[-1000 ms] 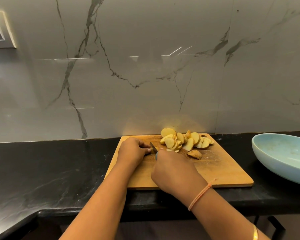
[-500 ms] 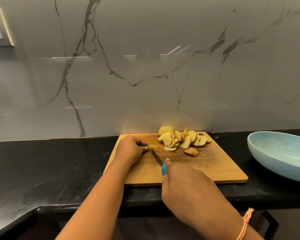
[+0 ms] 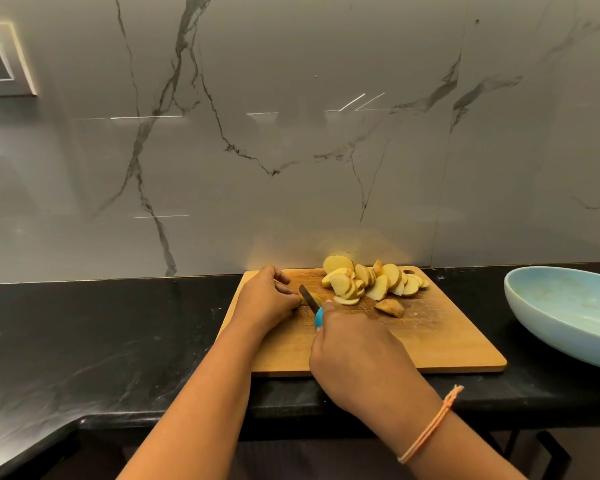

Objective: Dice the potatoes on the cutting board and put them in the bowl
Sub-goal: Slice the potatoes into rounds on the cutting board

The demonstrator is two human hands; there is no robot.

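Observation:
A wooden cutting board lies on the black counter. A heap of pale potato slices sits at its far edge, and a skin-on end piece lies just in front of the heap. My left hand pinches a small potato piece on the board's left side; the piece is mostly hidden. My right hand grips a knife by its blue handle, its dark blade slanting down onto that piece beside my left fingertips. A light blue bowl stands to the right of the board.
A grey marble-look wall rises right behind the board. The black counter stretches to the left, and its front edge runs just below the board. A white switch plate is on the wall at upper left.
My right hand drew the knife back toward me, then pushed it forward again onto the piece my left hand holds. The left hand stayed in place.

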